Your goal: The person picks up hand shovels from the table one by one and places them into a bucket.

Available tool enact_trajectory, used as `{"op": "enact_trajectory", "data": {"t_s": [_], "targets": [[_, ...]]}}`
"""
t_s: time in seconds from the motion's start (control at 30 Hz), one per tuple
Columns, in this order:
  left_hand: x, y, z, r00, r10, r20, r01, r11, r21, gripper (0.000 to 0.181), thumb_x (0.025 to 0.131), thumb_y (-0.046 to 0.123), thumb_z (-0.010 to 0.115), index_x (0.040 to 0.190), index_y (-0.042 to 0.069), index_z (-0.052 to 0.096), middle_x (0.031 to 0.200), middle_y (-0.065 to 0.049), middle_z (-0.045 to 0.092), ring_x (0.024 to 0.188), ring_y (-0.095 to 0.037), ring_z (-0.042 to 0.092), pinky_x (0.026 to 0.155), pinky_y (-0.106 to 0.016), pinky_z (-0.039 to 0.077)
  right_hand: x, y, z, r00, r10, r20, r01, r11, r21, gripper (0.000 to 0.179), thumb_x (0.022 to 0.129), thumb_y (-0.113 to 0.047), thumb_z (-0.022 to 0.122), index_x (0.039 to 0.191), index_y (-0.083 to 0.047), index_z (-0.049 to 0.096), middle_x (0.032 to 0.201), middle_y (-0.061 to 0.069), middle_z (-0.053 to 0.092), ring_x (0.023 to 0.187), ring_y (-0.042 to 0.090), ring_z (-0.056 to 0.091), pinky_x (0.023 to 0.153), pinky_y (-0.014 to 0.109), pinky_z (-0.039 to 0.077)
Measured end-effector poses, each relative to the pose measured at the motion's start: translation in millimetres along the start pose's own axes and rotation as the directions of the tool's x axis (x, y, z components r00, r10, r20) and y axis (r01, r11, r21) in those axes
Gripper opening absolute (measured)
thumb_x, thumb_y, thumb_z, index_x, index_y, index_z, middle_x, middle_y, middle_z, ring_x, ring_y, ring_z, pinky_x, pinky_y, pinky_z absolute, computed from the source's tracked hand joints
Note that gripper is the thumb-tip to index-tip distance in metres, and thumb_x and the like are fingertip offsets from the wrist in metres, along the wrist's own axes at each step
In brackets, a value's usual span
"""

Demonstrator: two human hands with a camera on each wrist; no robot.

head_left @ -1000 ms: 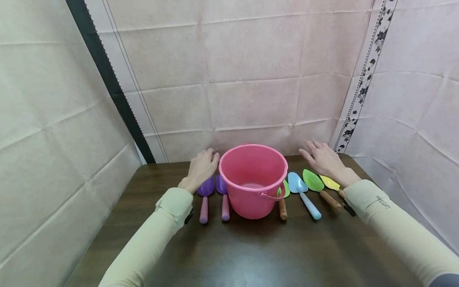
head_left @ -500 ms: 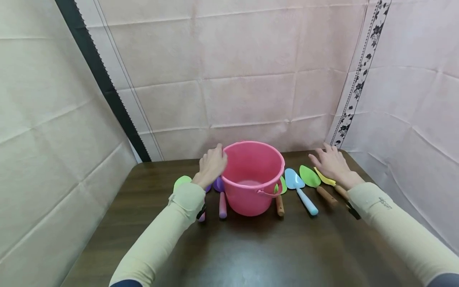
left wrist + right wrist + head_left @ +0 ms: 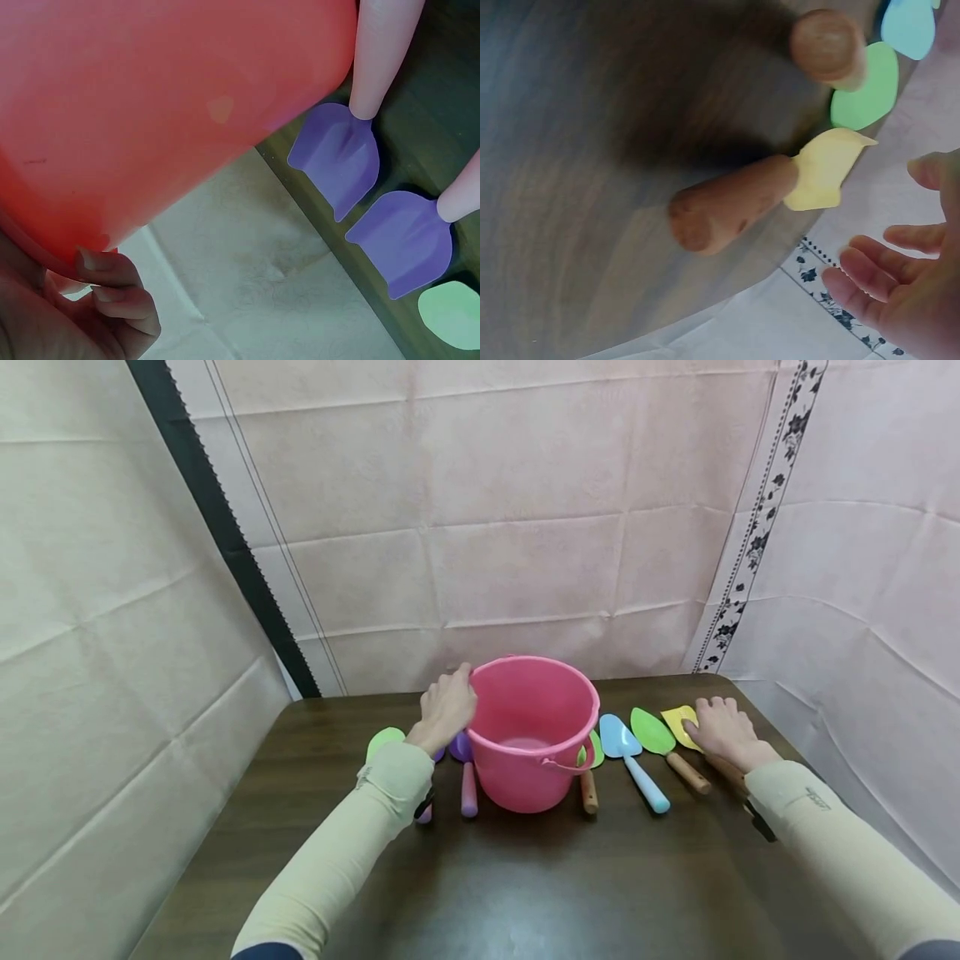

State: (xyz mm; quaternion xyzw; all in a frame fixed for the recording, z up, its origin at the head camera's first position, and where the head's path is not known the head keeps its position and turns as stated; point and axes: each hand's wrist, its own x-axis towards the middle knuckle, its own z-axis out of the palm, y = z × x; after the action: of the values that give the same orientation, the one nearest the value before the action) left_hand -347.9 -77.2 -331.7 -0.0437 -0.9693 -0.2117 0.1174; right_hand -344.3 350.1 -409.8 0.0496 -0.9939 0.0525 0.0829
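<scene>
A pink bucket [image 3: 525, 781] stands upright near the table's back, its handle hanging at the right front. My left hand [image 3: 446, 706] grips its left rim; the left wrist view shows curled fingers [image 3: 124, 300] at the edge. My right hand [image 3: 723, 731] hovers over a yellow toy shovel [image 3: 677, 718] with a wooden handle, partly hiding it. In the right wrist view its fingers [image 3: 866, 270] are loosely bent and hold nothing, apart from the shovel. Two purple shovels [image 3: 341, 157] lie left of the bucket; the left arm mostly covers one in the head view.
Right of the bucket lie a light blue trowel [image 3: 618, 739], a green trowel [image 3: 652, 731] and another wooden-handled green tool [image 3: 589, 793] partly behind the bucket. A light green blade [image 3: 386, 739] shows beyond the left forearm. Cloth [image 3: 525, 568] hangs behind the brown table [image 3: 525, 885].
My left hand has moved right onto the bucket's rim and now grips it. The right hand has shifted right and lower, toward the yellow shovel.
</scene>
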Motion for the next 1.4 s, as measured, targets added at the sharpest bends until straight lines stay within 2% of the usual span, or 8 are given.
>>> {"op": "enact_trajectory", "data": {"t_s": [0.3, 0.5, 0.73, 1.07, 1.4], "targets": [[1.8, 2.5, -1.0, 1.0, -0.003, 0.003, 0.003, 0.999, 0.033, 0.023, 0.099, 0.02, 0.037, 0.115, 0.015, 0.053, 0.101, -0.014, 0.066, 0.094, -0.036, 0.066, 0.078, -0.048, 0.05, -8.1, 13, 8, 0.992, 0.052, 0.116, -0.05, 0.998, -0.027, 0.05, 0.096, -0.034, 0.046, 0.11, 0.013, 0.055, 0.108, 0.036, 0.054, 0.099, 0.052, 0.049, 0.073, 0.062, 0.044], [1.1, 2.3, 0.1, 1.0, -0.013, 0.009, 0.012, 0.999, 0.033, 0.024, 0.098, 0.021, 0.04, 0.117, 0.014, 0.053, 0.103, -0.014, 0.066, 0.096, -0.035, 0.066, 0.079, -0.048, 0.05, -8.7, 20, 11, 0.984, 0.063, 0.165, -0.058, 0.998, -0.035, 0.043, 0.095, -0.034, 0.047, 0.096, 0.007, 0.06, 0.091, 0.026, 0.061, 0.083, 0.043, 0.057, 0.061, 0.054, 0.047], [1.1, 2.0, 1.2, 1.0, -0.011, 0.002, 0.011, 0.999, 0.036, 0.022, 0.098, 0.02, 0.04, 0.114, 0.014, 0.054, 0.101, -0.015, 0.066, 0.094, -0.036, 0.066, 0.078, -0.049, 0.05, -10.7, 24, 16, 0.976, 0.079, 0.203, -0.077, 0.997, -0.017, 0.037, 0.093, -0.032, 0.046, 0.087, 0.002, 0.058, 0.079, 0.019, 0.059, 0.069, 0.031, 0.057, 0.053, 0.046, 0.045], [-0.6, 1.5, 2.5, 1.0, 0.0, 0.004, 0.0, 0.999, 0.037, 0.024, 0.098, 0.021, 0.038, 0.115, 0.014, 0.054, 0.102, -0.015, 0.066, 0.095, -0.036, 0.066, 0.078, -0.049, 0.05, -17.8, 28, 21, 0.958, 0.092, 0.272, -0.093, 0.996, -0.01, 0.034, 0.092, -0.026, 0.046, 0.095, 0.007, 0.054, 0.079, 0.019, 0.059, 0.067, 0.028, 0.056, 0.055, 0.044, 0.046], [0.9, 1.3, 3.8, 1.0, 0.0, -0.004, 0.0, 0.999, 0.038, 0.024, 0.099, 0.022, 0.037, 0.115, 0.015, 0.054, 0.103, -0.015, 0.066, 0.096, -0.036, 0.066, 0.079, -0.049, 0.05, -25.5, 30, 28, 0.966, 0.083, 0.246, -0.095, 0.995, 0.034, 0.028, 0.093, -0.027, 0.043, 0.078, -0.006, 0.053, 0.07, 0.011, 0.054, 0.062, 0.025, 0.052, 0.053, 0.04, 0.041]]}}
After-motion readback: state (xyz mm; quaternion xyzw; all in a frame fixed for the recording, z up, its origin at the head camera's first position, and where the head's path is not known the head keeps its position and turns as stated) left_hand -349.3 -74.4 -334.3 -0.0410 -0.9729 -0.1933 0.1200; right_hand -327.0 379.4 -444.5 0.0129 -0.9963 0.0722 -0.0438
